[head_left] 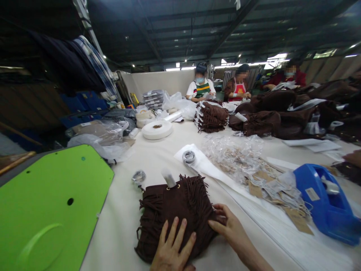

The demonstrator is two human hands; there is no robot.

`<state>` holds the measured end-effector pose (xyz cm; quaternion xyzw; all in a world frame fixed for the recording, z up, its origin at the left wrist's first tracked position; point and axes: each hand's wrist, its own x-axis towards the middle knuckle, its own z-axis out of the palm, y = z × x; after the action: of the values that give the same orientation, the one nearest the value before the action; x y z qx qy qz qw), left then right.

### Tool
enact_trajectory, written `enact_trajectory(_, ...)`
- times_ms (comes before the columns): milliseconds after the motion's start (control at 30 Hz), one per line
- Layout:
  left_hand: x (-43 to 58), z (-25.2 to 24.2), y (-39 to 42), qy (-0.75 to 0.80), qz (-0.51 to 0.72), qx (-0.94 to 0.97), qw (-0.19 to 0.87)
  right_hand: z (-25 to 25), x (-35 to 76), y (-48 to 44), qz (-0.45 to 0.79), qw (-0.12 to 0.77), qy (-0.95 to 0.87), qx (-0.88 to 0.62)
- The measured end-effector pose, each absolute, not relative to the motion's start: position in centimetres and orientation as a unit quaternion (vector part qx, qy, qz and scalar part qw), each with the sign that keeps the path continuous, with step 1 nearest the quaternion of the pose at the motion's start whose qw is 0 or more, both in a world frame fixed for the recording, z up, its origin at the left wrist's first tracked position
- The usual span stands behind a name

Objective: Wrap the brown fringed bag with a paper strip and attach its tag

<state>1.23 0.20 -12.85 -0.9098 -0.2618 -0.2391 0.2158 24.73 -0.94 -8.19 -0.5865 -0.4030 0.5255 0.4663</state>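
A dark brown fringed bag lies on the table in front of me. Two brass-coloured eyelets sit near its top edge, and a white wrapped strip sticks up between them. My left hand rests flat on the lower front of the bag with its fingers spread. At the right edge, my right hand has its thumb on the fringe and the other fingers curled at the side, holding the bag. Beside the bag's upper left corner is a small plastic-wrapped metallic piece.
On the left stands a bright green panel; on the right, a blue tape dispenser. White sheeting, tags and a white roll lie about. Stacked brown fringed pieces are farther back, where several co-workers sit.
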Motion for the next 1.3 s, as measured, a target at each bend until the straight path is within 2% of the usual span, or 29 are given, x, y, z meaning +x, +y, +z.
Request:
enact_trajectory(233, 1.4, -11.3, -0.2, -0.278, -0.231, -0.909, 0.207, -7.6, 25.4, 0.2, 0.593, 0.423, -0.366, -0.579)
enact_trajectory(367, 1.3, -11.3, -0.6, -0.283, -0.232, -0.905, 0.219, -9.8, 26.5, 0.0, 0.549, 0.431, -0.383, -0.604)
enact_trajectory(433, 1.2, -11.7, -0.6, -0.289, -0.235, -0.900, 0.229, -10.6, 27.1, -0.2, 0.468, 0.420, -0.448, -0.636)
enact_trajectory(500, 1.3, -12.2, -0.6, -0.297, -0.250, -0.891, 0.236, -10.3, 27.2, -0.4, 0.301, 0.424, -0.547, -0.657)
enact_trajectory(567, 1.6, -12.6, -0.5, -0.307, -0.275, -0.881, 0.233, -9.1, 26.1, -0.5, 0.130, 0.431, -0.644, -0.619)
enact_trajectory(600, 1.8, -12.6, -0.5, -0.313, -0.285, -0.877, 0.228, -8.4, 25.1, -0.5, 0.082, 0.426, -0.690, -0.579)
enact_trajectory(700, 2.3, -12.5, -0.8, -0.330, -0.303, -0.868, 0.216, -7.9, 21.1, -0.2, 0.061, 0.354, -0.813, -0.458)
enact_trajectory(800, 1.5, -12.3, -2.0, -0.333, -0.413, -0.823, 0.205, -9.9, 18.0, 0.3, -0.030, 0.303, -0.865, -0.398)
enact_trajectory(867, -0.2, -12.0, -3.2, -0.357, -0.492, -0.780, 0.149, -11.5, 17.2, 0.6, -0.100, 0.282, -0.869, -0.394)
enact_trajectory(900, -1.3, -11.7, -3.7, -0.401, -0.506, -0.759, 0.085, -12.1, 17.1, 0.8, -0.121, 0.271, -0.868, -0.398)
enact_trajectory(1000, -4.1, -10.4, -4.0, -0.638, -0.501, -0.536, -0.233, -12.8, 17.3, 0.9, -0.158, 0.255, -0.861, -0.412)
enact_trajectory(1067, -4.9, -9.3, -3.0, -0.684, -0.459, -0.406, -0.396, -12.6, 17.4, 1.0, -0.181, 0.257, -0.858, -0.407)
enact_trajectory(1133, -4.8, -8.3, -1.6, -0.675, -0.437, -0.387, -0.452, -12.4, 17.3, 1.1, -0.195, 0.261, -0.855, -0.403)
enact_trajectory(1300, -3.2, -7.2, 0.9, -0.663, -0.425, -0.371, -0.492, -12.3, 17.3, 1.1, -0.202, 0.260, -0.854, -0.401)
